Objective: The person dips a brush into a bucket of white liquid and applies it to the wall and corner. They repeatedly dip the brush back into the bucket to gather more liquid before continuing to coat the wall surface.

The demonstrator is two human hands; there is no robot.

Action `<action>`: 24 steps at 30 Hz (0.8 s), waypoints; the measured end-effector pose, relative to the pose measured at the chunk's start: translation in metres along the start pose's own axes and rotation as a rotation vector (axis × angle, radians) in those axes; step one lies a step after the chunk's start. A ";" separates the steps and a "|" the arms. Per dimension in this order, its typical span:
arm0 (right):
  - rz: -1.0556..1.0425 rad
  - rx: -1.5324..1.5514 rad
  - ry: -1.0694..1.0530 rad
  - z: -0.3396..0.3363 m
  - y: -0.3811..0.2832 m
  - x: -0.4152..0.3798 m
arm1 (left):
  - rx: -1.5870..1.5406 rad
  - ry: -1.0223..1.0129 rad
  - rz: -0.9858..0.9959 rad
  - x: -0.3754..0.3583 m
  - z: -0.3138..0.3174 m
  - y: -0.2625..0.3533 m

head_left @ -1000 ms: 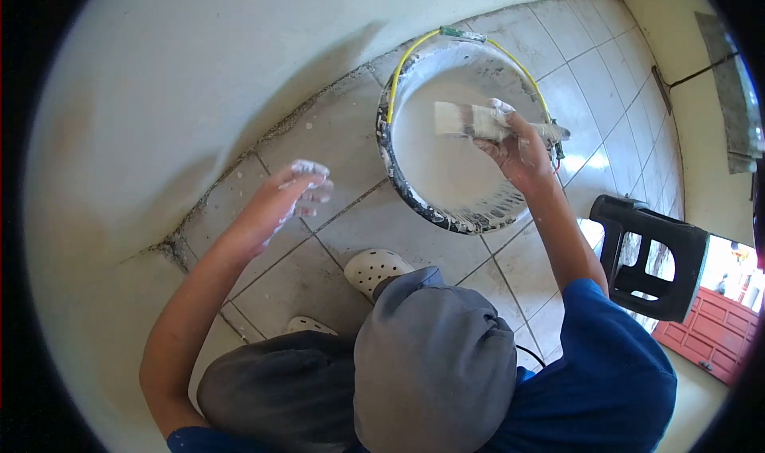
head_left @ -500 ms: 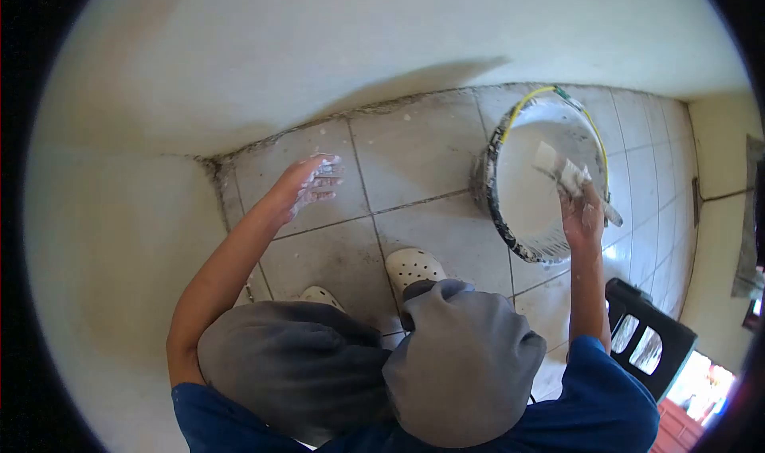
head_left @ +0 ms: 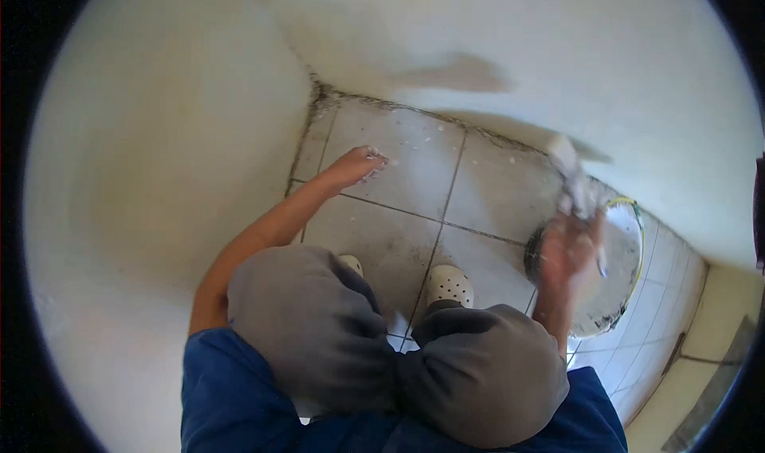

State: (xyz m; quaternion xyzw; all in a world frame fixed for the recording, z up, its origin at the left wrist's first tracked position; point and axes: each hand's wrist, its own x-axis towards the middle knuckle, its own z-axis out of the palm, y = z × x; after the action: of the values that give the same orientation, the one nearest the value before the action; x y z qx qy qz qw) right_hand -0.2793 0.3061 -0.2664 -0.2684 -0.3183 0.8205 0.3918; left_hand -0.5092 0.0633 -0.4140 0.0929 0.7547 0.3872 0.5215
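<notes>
My right hand (head_left: 570, 246) is blurred by motion and grips a paint-coated brush (head_left: 567, 162), its pale head tilted up toward the wall. Behind and beside that hand stands a round bucket (head_left: 617, 290) with white paint inside and a yellow handle. My left hand (head_left: 360, 166), smeared with white, hovers over the floor tiles near the corner. Its fingers are loosely curled and apart, with nothing in them.
Pale walls (head_left: 510, 39) meet at a dirty corner (head_left: 320, 90) ahead. White-spotted tiles (head_left: 390, 230) cover the floor. My knees and light perforated clogs (head_left: 450, 284) are below, between my arms.
The view has turned toward the right-hand wall. The brush has come out from over the bucket and up toward the wall. My left hand's fingers look more curled.
</notes>
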 end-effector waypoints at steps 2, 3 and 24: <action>0.162 -0.013 -0.116 0.033 0.043 0.002 | -0.401 0.022 0.029 -0.014 -0.001 -0.010; 0.237 0.005 -0.154 0.048 0.066 0.004 | -0.600 0.026 0.046 -0.019 -0.003 -0.014; 0.456 0.139 0.247 0.190 0.387 0.015 | -0.990 0.187 0.050 -0.043 -0.034 -0.091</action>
State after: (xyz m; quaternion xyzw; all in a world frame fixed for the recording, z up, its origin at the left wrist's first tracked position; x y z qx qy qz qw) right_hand -0.6014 0.0697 -0.4287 -0.4039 -0.1424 0.8683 0.2503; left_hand -0.4953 -0.0384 -0.4403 -0.1825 0.5216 0.7177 0.4237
